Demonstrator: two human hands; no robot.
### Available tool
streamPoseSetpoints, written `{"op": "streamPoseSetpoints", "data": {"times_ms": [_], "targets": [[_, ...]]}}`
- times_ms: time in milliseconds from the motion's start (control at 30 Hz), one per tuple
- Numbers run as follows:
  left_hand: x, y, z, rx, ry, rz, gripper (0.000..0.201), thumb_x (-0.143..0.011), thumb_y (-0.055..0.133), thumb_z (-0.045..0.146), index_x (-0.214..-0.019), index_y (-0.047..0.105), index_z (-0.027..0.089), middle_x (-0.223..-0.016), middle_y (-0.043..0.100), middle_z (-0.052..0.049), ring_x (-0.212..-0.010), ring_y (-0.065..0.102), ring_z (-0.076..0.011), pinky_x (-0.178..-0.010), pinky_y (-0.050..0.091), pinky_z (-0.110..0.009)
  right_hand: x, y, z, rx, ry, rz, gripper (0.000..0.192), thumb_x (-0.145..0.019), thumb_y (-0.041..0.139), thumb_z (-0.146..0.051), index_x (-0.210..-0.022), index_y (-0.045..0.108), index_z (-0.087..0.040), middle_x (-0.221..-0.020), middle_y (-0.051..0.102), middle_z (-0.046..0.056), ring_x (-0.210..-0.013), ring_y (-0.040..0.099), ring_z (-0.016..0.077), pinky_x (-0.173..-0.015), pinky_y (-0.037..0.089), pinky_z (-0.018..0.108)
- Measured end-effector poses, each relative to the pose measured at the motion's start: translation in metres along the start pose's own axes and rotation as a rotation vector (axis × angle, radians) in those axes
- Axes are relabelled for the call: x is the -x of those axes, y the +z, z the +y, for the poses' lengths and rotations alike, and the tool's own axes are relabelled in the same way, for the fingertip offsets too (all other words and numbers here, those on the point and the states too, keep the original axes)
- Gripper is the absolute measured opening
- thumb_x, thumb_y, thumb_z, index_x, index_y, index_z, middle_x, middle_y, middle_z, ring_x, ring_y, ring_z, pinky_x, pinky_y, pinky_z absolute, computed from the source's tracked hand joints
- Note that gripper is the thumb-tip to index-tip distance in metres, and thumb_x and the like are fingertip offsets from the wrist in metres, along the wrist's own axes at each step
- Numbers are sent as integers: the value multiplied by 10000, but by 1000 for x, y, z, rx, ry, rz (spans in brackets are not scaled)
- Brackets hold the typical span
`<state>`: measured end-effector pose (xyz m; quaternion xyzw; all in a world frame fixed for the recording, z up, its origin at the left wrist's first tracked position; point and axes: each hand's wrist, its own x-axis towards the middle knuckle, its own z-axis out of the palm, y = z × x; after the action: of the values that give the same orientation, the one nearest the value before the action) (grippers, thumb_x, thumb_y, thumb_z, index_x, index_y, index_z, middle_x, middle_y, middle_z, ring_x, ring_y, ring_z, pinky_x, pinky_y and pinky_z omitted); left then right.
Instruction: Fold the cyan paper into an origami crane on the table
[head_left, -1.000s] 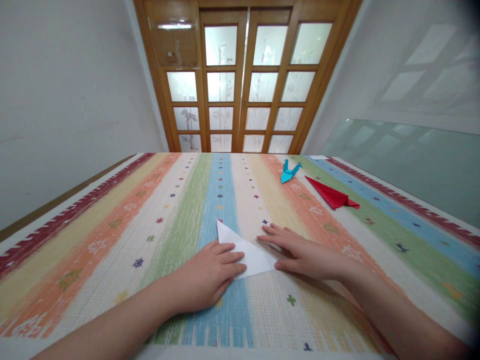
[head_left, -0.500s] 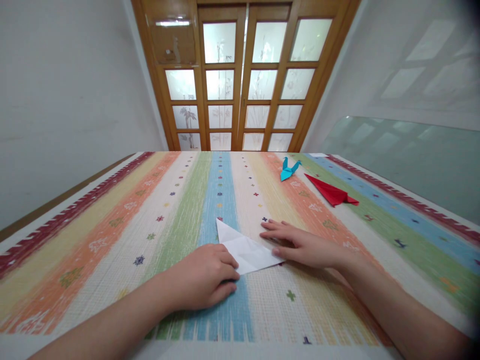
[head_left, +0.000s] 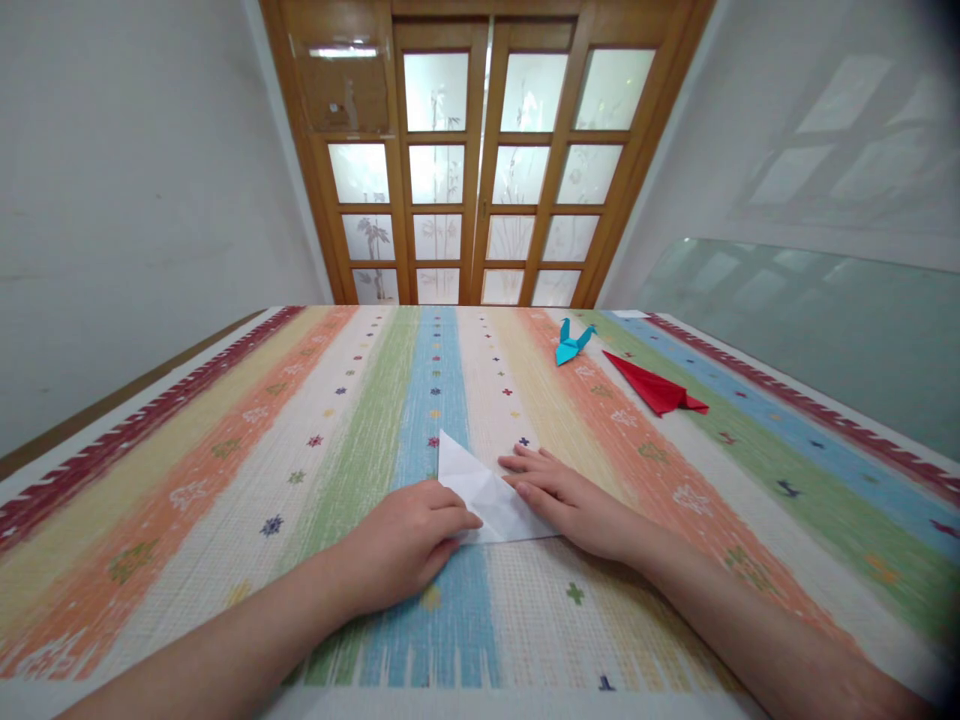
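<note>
Two hands, left hand [head_left: 409, 540] and right hand [head_left: 574, 500], pressed flat on white paper triangle's [head_left: 480, 490] edges, striped cloth [head_left: 225, 480] around

The right hand [head_left: 574, 503] slides in from the side and now rests on the right part of the white folded paper [head_left: 480, 490], its fingers overlapping the sheet. The left hand [head_left: 401, 540] curls tighter, its fingertips pulled back to the paper's near left edge.

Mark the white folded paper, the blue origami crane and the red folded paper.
white folded paper [head_left: 480, 487]: head view, bare middle.
blue origami crane [head_left: 567, 347]: head view, body.
red folded paper [head_left: 651, 386]: head view, middle.
</note>
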<state>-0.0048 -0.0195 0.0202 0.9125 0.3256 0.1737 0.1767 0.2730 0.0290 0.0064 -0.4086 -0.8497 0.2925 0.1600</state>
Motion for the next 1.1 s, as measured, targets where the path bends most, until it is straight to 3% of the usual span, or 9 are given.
{"op": "streamPoseSetpoints", "data": {"times_ms": [233,367,500,633,733,900,1100], "targets": [[-2,6,-5,-15,-27,63,262,-889,546,64,-1042,704,206,-1036,681,-64,-989,606,-218,-887,478,-368,3,0,-23,-495,129,67,491,-973,432,-619,-1127,746,-274,-1469,537,79,-1370,468,300,-1152,318,557],[-1,6,-4,24,-49,89,214,-885,579,87,-1012,691,217,-1035,663,-46,-985,599,-210,-878,475,-356,8,-1,-34,-663,106,29,419,-967,487,-583,-1064,759,-278,-1469,537,66,-1285,552,289,-1096,403,527],[-2,3,-2,86,-80,125,212,-870,596,89,-1027,673,208,-1070,648,-50,-1026,590,-213,-917,468,-359,12,0,-44,-512,-19,-15,401,-975,488,-568,-1135,739,-299,-1466,542,64,-1382,456,280,-1162,301,539],[-4,0,3,208,-116,190,182,-868,618,127,-1029,667,199,-1115,626,-64,-1059,584,-213,-944,463,-359,17,4,-55,-290,-83,7,379,-999,478,-509,-1254,684,-320,-1583,389,55,-1503,234,294,-1187,211,591],[-5,0,6,350,-115,242,144,-889,638,203,-1030,664,200,-1127,620,-64,-1058,587,-206,-943,461,-348,20,9,-58,-131,-133,63,345,-1003,501,-439,-1304,648,-359,-1612,332,28,-1524,151,305,-1186,187,620],[-5,4,6,460,-133,271,231,-920,622,389,-1010,658,180,-1037,623,-72,-975,590,-220,-877,468,-359,21,15,-56,81,-227,181,362,-958,583,-340,-1307,632,-425,-1616,315,-34,-1526,121,332,-1187,125,658],[-6,5,3,482,-202,276,240,-963,546,372,-930,660,164,-941,613,-63,-905,586,-204,-815,464,-332,21,15,-56,143,-239,164,440,-949,595,-333,-1376,567,-435,-1629,289,-25,-1523,123,346,-1179,134,666]]}}
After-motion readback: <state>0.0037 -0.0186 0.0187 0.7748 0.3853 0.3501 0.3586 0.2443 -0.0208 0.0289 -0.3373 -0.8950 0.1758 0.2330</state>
